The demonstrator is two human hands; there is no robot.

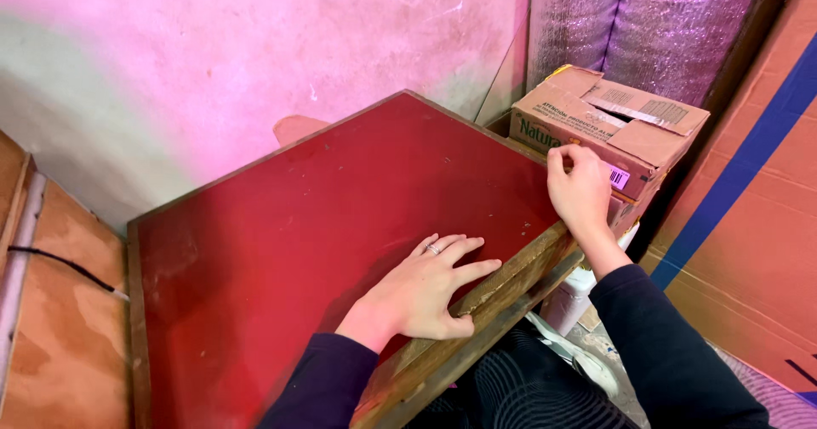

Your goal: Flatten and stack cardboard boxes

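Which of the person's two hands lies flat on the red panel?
The left hand, which wears a ring, lies palm-down on the red panel. The right hand instead grips the panel's far edge beside the cardboard box.

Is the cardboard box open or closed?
Open. The cardboard box has its top flaps lifted and loose, not sealed flat. Its inside is hidden.

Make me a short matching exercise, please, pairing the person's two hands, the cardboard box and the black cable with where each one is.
Things:
1. left hand
2. right hand
3. cardboard box
4. black cable

Places:
A. lying across the plywood at the far left
B. flat on the red panel, thumb on its wooden frame
C. standing beyond the panel's right corner, flaps open
D. fingertips on the panel's upper right edge, beside the box

Pairs: 1-B, 2-D, 3-C, 4-A
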